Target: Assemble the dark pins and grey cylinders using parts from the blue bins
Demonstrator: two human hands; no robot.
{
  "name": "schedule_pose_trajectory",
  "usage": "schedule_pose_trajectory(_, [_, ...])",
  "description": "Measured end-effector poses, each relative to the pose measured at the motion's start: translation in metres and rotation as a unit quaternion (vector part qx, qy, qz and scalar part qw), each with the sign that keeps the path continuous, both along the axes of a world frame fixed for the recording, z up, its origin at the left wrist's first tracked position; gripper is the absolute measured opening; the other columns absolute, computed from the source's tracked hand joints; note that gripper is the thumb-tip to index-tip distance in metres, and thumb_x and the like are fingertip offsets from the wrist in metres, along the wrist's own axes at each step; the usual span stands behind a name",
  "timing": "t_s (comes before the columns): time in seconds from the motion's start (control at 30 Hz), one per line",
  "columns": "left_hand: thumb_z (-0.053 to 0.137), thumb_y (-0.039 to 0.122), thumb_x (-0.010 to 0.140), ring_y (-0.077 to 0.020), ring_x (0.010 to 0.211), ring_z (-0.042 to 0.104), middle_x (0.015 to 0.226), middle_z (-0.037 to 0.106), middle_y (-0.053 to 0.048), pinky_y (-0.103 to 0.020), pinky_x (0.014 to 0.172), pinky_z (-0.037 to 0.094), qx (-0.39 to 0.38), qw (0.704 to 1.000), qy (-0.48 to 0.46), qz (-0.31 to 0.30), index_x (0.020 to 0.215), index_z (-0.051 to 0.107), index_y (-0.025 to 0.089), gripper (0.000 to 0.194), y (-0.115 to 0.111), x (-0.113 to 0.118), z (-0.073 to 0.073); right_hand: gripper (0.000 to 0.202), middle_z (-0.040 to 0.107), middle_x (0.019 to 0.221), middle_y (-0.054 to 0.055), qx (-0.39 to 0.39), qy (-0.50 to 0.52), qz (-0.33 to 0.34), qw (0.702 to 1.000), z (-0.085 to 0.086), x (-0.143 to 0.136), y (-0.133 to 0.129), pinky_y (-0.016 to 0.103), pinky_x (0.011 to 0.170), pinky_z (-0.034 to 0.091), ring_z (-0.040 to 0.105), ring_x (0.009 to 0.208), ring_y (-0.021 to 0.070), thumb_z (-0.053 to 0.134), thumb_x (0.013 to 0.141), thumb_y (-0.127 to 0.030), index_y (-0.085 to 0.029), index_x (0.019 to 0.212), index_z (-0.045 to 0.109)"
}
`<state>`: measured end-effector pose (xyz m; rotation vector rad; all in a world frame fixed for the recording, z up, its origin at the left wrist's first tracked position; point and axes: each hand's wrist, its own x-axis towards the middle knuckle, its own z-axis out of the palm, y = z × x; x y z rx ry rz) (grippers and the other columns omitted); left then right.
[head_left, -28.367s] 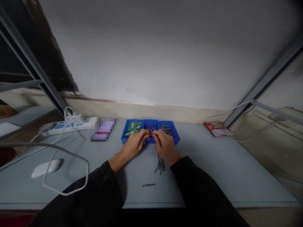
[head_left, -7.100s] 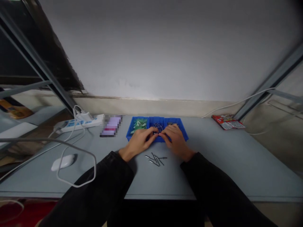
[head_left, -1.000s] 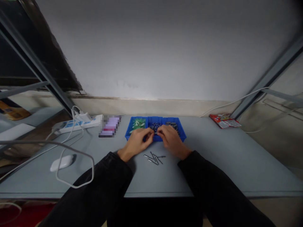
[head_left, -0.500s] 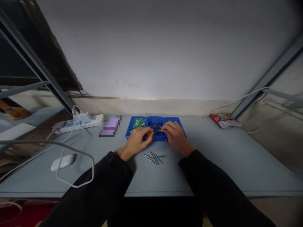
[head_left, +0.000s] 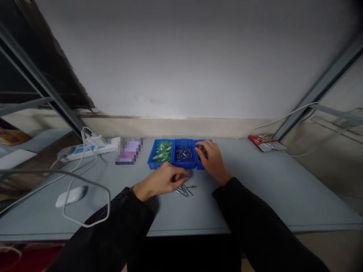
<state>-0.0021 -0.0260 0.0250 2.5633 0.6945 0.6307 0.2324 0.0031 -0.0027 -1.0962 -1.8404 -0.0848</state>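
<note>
Blue plastic bins (head_left: 184,165), three in a row, are set on the grey counter (head_left: 255,189). Green and pale pieces (head_left: 163,152) are kept in the left one, small metal pieces (head_left: 184,154) in the middle one. The right bin is partly covered by the right hand (head_left: 211,156), its fingers curled downward. Slim metal pins (head_left: 185,190), strewn before the bins, are partly hidden by the left hand (head_left: 161,179), its thumb and forefinger drawn near each other. Whether anything is pinched by either cannot be told.
</note>
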Motion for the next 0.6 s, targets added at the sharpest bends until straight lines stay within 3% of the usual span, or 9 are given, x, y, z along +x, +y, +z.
schedule_pose_trajectory(0.33, [0.061,0.034,0.098,-0.0139,0.055,0.059,0.066,0.067,-0.001,-0.026,0.055,0.038,0.009,0.995,0.096,-0.008,0.099,0.075,0.021,0.020,-0.001,0.015,-0.026,0.017,0.068,0.097,0.005,-0.012,-0.027,0.012,1.000,0.000,-0.001,-0.002,0.037,0.086,0.040,0.061,0.095,0.0222,0.052,0.102,-0.032,-0.021,0.103,0.065])
schedule_pose_trajectory(0.6, [0.059,0.027,0.096,-0.0151,0.055,0.061,0.064,0.066,-0.002,-0.029,0.055,0.037,0.022,0.996,0.090,-0.013,0.093,0.075,0.020,0.018,-0.003,0.018,-0.029,0.016,0.068,0.096,0.005,-0.009,-0.035,0.019,0.999,-0.001,-0.002,-0.001,0.037,0.085,0.039,0.061,0.093,0.0218,0.051,0.103,-0.031,-0.021,0.102,0.064])
